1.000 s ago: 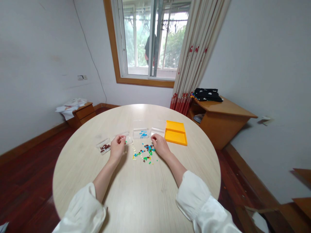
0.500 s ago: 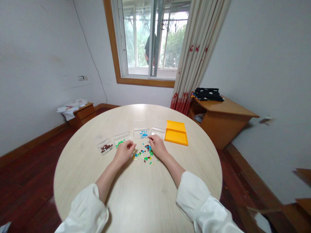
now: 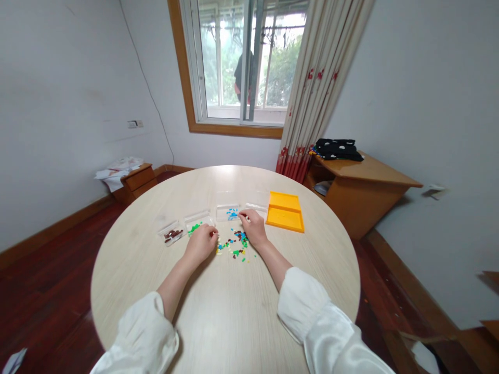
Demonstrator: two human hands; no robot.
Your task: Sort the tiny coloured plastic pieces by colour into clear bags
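Small multicoloured plastic pieces (brown, green, blue, yellow, cream) [image 3: 243, 238] lie loose on the round pale wood-grain bench [image 3: 226, 306], between both hands. Left hand [image 3: 200, 243]: fingers curled, at pile's left edge; can't tell if it grips a piece. Right hand [image 3: 254, 228]: fingertips bunched beside the clear box with blue pieces [image 3: 222, 213]; grip unclear too. Left of that: clear box with green pieces [image 3: 205, 218], then clear box with brown pieces [image 3: 160, 237]. Opened yellow plastic case [image 3: 285, 219] right of right hand.

Pieces [image 3: 236, 252] are lying on the bench [image 3: 226, 301] between the hands [image 3: 199, 245], trays [image 3: 222, 214] standing beyond, a case [image 3: 285, 219] to their right.
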